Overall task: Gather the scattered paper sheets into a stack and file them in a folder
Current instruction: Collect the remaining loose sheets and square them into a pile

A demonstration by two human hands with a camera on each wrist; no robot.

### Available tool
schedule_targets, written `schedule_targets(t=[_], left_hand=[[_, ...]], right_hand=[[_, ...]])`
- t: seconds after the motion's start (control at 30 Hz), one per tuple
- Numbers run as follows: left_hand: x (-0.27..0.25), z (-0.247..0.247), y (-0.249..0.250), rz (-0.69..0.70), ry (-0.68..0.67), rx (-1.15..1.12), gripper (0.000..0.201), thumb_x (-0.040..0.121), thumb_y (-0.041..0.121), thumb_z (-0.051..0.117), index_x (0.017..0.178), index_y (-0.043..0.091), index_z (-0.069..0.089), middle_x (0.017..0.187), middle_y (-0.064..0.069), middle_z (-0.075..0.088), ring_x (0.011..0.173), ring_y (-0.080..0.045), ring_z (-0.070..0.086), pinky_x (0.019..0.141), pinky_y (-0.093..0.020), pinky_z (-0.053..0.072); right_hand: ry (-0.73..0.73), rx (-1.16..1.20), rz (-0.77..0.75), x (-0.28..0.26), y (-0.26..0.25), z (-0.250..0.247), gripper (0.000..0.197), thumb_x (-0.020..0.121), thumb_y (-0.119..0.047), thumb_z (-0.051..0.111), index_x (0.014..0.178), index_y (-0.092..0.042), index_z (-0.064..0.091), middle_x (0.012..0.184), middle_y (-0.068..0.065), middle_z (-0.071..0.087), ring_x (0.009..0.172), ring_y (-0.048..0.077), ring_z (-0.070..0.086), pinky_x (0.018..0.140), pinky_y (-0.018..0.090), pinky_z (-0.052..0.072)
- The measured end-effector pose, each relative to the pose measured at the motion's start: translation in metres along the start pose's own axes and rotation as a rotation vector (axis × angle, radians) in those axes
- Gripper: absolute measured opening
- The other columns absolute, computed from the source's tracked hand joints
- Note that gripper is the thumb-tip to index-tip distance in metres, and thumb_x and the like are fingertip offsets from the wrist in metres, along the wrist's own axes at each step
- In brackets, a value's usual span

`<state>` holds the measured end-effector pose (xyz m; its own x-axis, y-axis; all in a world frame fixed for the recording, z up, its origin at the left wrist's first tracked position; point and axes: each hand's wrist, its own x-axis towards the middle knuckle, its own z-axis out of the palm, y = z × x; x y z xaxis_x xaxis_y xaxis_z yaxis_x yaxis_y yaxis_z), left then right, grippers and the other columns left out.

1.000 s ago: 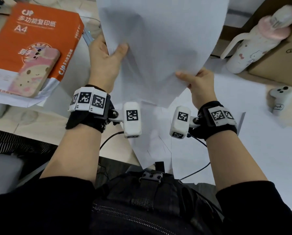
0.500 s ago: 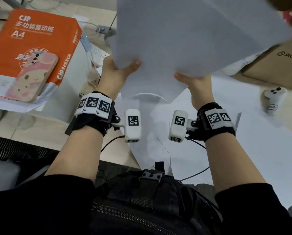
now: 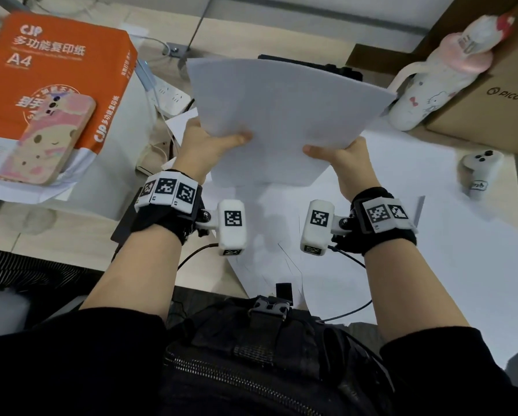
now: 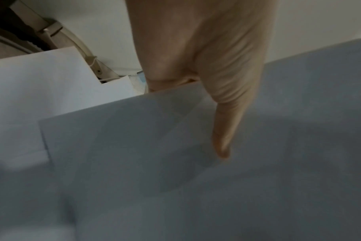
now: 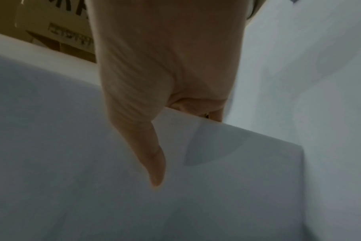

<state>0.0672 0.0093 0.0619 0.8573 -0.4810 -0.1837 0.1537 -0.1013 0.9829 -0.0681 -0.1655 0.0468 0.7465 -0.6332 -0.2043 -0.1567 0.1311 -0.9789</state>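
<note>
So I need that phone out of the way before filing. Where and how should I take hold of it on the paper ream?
Take the phone by its long side edges, coming from above. It lies flat, case up, on the orange A4 ream, so the sides are probably easiest to pinch. Both hands, left and right, grip the paper stack, so free one first.

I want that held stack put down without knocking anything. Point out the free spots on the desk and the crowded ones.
The stack is pinched by the left hand and right hand. Flat room lies on the loose sheets below the right hand, short of the white controller. It is crowded by the power strip, the orange paper ream and the bottle.
</note>
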Motion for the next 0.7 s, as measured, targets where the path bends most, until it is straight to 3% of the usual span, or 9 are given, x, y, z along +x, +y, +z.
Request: schedule_targets(t=[0.1,0.17,0.27,0.37,0.47,0.6,0.7], left_hand=[[-0.004,0.007,-0.006,-0.017,-0.004,-0.002,0.031,0.068,-0.002,0.080,0.083,0.021,0.064,0.077,0.013,0.071,0.074,-0.002,0.067,0.074,-0.021,0.054],[-0.007,0.009,-0.007,0.008,-0.038,-0.009,0.028,0.067,-0.004,0.079,0.069,0.023,0.073,0.071,0.015,0.072,0.072,-0.002,0.068,0.076,-0.023,0.055],[-0.009,0.007,-0.013,-0.011,-0.061,-0.009,0.042,0.067,-0.005,0.078,0.061,0.036,0.074,0.067,0.018,0.070,0.069,0.003,0.066,0.073,-0.018,0.053],[-0.013,0.004,-0.029,-0.071,-0.064,0.044,0.029,0.070,-0.002,0.078,0.084,0.023,0.071,0.085,0.008,0.072,0.080,-0.003,0.067,0.081,-0.020,0.051],[-0.014,0.000,-0.048,-0.116,-0.017,0.181,0.042,0.073,0.001,0.076,0.112,0.005,0.060,0.104,-0.002,0.063,0.091,-0.004,0.061,0.086,-0.017,0.046],[-0.010,-0.014,-0.077,-0.290,0.128,0.444,0.063,0.078,0.006,0.073,0.134,0.005,0.044,0.134,-0.008,0.049,0.123,-0.020,0.046,0.103,-0.029,0.038],[-0.016,-0.017,-0.100,-0.420,0.111,0.487,0.065,0.082,0.005,0.066,0.140,0.004,0.038,0.143,-0.012,0.042,0.131,-0.025,0.042,0.108,-0.034,0.036]], right_hand=[[0.007,-0.007,-0.011,-0.004,0.004,0.004,0.037,0.066,0.002,0.078,0.098,-0.014,0.066,0.100,0.005,0.070,0.095,0.019,0.067,0.090,0.036,0.053],[0.047,0.018,-0.007,-0.005,0.006,-0.002,0.042,0.064,-0.004,0.078,0.103,-0.009,0.065,0.103,0.008,0.070,0.097,0.021,0.067,0.091,0.037,0.053],[0.043,0.024,0.033,-0.010,0.013,-0.012,0.037,0.065,-0.008,0.077,0.100,-0.013,0.067,0.105,0.010,0.069,0.104,0.027,0.065,0.096,0.044,0.051],[0.015,-0.022,0.044,-0.016,0.022,-0.012,0.030,0.072,-0.004,0.076,0.092,-0.024,0.066,0.097,-0.002,0.070,0.097,0.017,0.066,0.093,0.040,0.052],[0.082,-0.046,0.010,-0.015,0.026,-0.012,0.019,0.079,-0.002,0.072,0.083,-0.020,0.067,0.080,-0.012,0.071,0.079,0.008,0.066,0.081,0.030,0.053],[0.144,-0.066,0.006,-0.012,0.027,-0.019,0.011,0.082,-0.002,0.069,0.077,-0.011,0.068,0.073,-0.007,0.069,0.071,0.013,0.065,0.073,0.029,0.054],[0.144,-0.156,0.064,-0.014,0.040,-0.023,0.015,0.081,-0.002,0.069,0.071,-0.012,0.065,0.074,0.002,0.064,0.071,0.019,0.059,0.068,0.031,0.050]])
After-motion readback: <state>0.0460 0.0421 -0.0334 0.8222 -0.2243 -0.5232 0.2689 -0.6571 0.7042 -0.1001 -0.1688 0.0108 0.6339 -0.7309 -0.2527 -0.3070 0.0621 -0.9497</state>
